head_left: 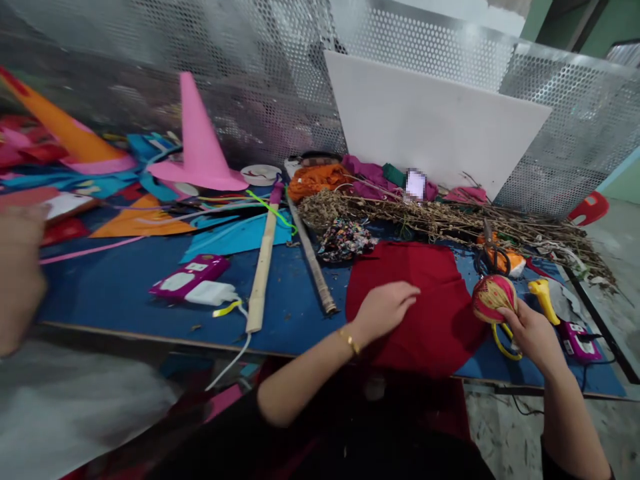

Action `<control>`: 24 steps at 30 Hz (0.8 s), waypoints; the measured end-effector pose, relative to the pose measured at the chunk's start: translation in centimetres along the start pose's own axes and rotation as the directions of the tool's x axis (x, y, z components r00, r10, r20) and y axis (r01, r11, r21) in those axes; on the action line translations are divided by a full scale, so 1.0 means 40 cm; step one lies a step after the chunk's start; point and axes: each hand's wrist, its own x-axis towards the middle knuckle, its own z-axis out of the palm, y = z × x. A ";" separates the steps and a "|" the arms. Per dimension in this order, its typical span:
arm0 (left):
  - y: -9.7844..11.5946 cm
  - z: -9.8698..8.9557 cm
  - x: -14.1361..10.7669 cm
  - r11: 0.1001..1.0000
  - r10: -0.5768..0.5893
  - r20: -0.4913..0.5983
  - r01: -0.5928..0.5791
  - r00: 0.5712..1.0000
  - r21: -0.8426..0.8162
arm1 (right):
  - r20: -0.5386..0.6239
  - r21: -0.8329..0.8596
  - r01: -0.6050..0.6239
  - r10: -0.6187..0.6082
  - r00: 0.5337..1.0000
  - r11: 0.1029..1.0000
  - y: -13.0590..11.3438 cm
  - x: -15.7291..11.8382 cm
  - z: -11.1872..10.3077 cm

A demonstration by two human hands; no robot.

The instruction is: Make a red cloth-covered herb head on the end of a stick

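A round piece of dark red cloth (415, 313) lies at the front edge of the blue table. My left hand (387, 307) rests on it with the fingers stretched out, a gold bracelet at the wrist. Just past the cloth's right side, my right hand (537, 333) grips a pink-and-gold patterned fabric ball (493, 298) between thumb and fingers. Behind the ball is a pair of dark-handled scissors (494, 257). A yellow ring-shaped item (505, 343) shows below the ball, partly covered by it and my hand.
Dry twigs (440, 220) stretch across the table's back, before a white board (430, 120). Two sticks, one a peeled wooden stick (263, 267), lie leftward. A pink cone hat (197, 140) stands behind the purple device (193, 277). At far left is another person's hand (20, 273).
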 end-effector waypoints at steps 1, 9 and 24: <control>-0.016 -0.006 0.057 0.997 -0.044 -0.012 0.045 0.999 0.064 | -0.014 0.018 0.009 -0.008 1.000 1.000 -0.005 -0.007 0.002; -0.104 0.072 0.403 0.939 -0.063 -0.007 0.062 0.998 0.337 | 0.111 -0.104 0.210 -0.199 0.974 0.972 -0.058 -0.054 0.061; -0.132 0.032 0.433 0.888 -0.037 -0.096 0.077 0.995 0.453 | 0.184 -0.390 0.204 -0.141 0.973 0.898 -0.109 0.005 0.022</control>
